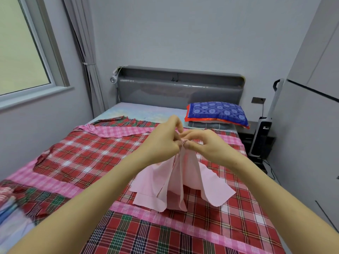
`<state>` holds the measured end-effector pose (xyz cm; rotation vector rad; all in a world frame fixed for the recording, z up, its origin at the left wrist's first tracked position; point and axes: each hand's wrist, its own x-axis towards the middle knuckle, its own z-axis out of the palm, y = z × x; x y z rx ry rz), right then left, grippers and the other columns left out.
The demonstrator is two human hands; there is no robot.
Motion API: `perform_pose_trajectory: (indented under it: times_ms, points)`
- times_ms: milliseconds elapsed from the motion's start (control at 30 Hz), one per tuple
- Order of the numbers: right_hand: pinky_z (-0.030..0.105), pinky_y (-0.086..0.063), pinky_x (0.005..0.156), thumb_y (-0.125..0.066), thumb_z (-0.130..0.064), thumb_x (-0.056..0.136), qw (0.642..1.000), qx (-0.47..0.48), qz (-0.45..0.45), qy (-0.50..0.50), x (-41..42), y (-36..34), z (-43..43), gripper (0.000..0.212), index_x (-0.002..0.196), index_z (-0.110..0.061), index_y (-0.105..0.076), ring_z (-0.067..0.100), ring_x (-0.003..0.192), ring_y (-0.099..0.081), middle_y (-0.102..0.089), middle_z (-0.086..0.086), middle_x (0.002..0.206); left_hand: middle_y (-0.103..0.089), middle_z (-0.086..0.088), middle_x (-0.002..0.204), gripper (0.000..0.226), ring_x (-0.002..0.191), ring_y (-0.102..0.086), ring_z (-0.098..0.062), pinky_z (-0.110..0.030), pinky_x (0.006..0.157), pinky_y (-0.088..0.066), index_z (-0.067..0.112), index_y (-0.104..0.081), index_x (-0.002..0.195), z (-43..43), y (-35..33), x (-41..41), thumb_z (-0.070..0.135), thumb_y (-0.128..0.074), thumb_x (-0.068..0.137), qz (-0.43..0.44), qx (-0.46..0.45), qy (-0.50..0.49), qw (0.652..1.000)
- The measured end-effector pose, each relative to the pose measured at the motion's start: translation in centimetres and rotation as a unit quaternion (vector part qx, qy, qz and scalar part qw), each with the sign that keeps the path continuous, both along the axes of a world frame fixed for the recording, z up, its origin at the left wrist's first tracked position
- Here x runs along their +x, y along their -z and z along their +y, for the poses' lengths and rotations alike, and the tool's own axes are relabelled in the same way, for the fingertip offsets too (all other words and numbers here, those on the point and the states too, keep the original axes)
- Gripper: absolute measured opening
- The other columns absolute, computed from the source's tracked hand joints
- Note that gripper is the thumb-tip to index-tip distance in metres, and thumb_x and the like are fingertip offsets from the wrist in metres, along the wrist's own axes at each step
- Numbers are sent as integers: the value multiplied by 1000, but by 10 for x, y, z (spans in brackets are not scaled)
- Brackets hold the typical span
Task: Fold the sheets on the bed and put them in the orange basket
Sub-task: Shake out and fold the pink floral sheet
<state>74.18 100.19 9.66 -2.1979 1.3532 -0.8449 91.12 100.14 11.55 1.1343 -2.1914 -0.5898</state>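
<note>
A: So, where are the hands?

B: Raised together over the middle of the bed (113,114). The left hand (165,138) and the right hand (205,143) meet fingertip to fingertip, both pinched on the gathered top edge of a plain pink sheet (176,182).

A: And the sheet itself?

B: It hangs from that pinch in long folds, and its lower corners fan out and rest on the red plaid sheet (88,154) that lies spread across the mattress. A pink checked band (126,132) runs along the plaid's edges.

A: Anything else on the bed?

B: Near the grey headboard (179,88), on the right side, a blue patterned pillow (218,111) with an orange-red border sits on top of a folded grey item (211,125). At the lower left edge there is a blurred heap of mixed cloth (9,204); I cannot tell what it is.

A: The basket?

B: It does not show in this view. A window (20,52) and a tied curtain (88,66) stand to the left, a white upright appliance (262,132) to the right of the bed
</note>
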Motion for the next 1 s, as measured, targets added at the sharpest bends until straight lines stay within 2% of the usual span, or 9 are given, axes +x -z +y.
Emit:
perform_pose_trajectory:
  times_ms: [100,200,267,400,533,600,733,867,1000]
  points:
    - [16,-43,85,-61,-18,91,996,-84,32,12,1,1,-2,14,89,-9,-71,2,98,-58,-67,-7,108,-72,-8,76,22,70,-63,-14,-28,60,-44,16,-38,92,-3,1,3,4,-56,87,19,7,-20,1000]
    - [9,-42,78,-63,-8,88,983,-181,19,8,9,-8,-4,11,82,-4,-71,4,85,-57,-67,-2,93,-71,-5,73,21,56,-58,2,-14,54,-41,15,-43,88,-5,8,7,4,-61,84,104,0,-48,993]
    - [9,-43,77,-63,-7,87,978,-208,-18,17,14,-23,-4,12,79,-4,-71,4,83,-58,-66,-4,89,-70,-2,71,23,56,-59,-2,-15,57,-46,17,-48,80,-9,12,8,2,-65,78,153,-27,-67,986]
    - [33,-52,73,-56,-9,92,975,-183,-120,35,27,-67,-6,16,80,-4,-64,10,82,-67,-70,3,86,-66,-4,68,17,67,-65,-18,-35,66,-55,9,-54,75,-20,7,7,-1,-68,75,225,-99,-89,965]
    - [56,-52,70,-48,-14,97,947,-212,-239,32,35,-145,-18,24,78,2,-47,17,72,-72,-64,27,80,-65,2,68,12,68,-62,-11,-31,68,-53,8,-61,74,-33,-22,8,-3,-65,77,214,-220,-86,948]
    - [45,-54,63,-50,-14,96,940,-284,-187,23,42,-186,-23,25,78,3,-48,8,64,-68,-63,24,75,-68,4,70,8,69,-64,-10,-28,69,-53,7,-67,76,-38,-41,8,2,-62,77,218,-249,-76,941]
    - [13,-30,52,-54,-14,93,917,-386,-88,58,45,-224,-28,23,73,-5,-55,1,52,-42,-44,-8,57,-69,6,68,10,67,-64,-8,-23,67,-53,11,-70,73,-38,-69,9,6,-62,76,283,-229,-78,928]
    - [10,-28,50,-54,-15,94,917,-371,-133,62,39,-220,-29,32,64,-18,-47,1,49,-37,-41,-9,56,-69,6,67,16,65,-64,-9,-28,68,-55,14,-72,72,-32,-71,16,5,-59,70,282,-166,-65,943]
    - [14,-29,52,-54,-18,95,929,-325,-161,72,30,-199,-27,27,73,-3,-55,2,53,-35,-42,-6,59,-67,9,64,21,63,-60,-7,-23,61,-50,22,-70,65,-19,-57,19,11,-52,65,309,-123,-46,942]
